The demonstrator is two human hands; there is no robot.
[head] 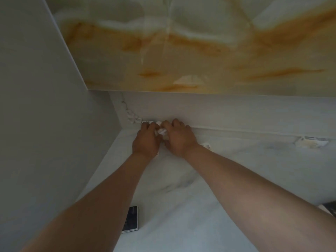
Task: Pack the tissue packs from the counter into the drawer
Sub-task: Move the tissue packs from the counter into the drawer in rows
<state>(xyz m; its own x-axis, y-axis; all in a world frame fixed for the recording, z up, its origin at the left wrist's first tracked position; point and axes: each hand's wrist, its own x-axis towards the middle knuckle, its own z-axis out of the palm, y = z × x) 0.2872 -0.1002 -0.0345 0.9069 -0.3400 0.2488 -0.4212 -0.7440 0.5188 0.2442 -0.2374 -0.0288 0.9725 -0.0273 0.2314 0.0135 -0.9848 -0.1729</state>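
left hand (146, 140), right hand (179, 139) both gripping small white crinkly tissue packs (161, 131) mid-frame | flat white tissue pack (311, 141) is lying far right, nearer right hand

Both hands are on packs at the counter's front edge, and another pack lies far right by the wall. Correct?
No. The head view shows the left hand and right hand on packs at the back of the counter, against the wall, not its front edge. Another pack does lie far right by the wall.

White tissue pks (161, 132), counter (236, 170) rear
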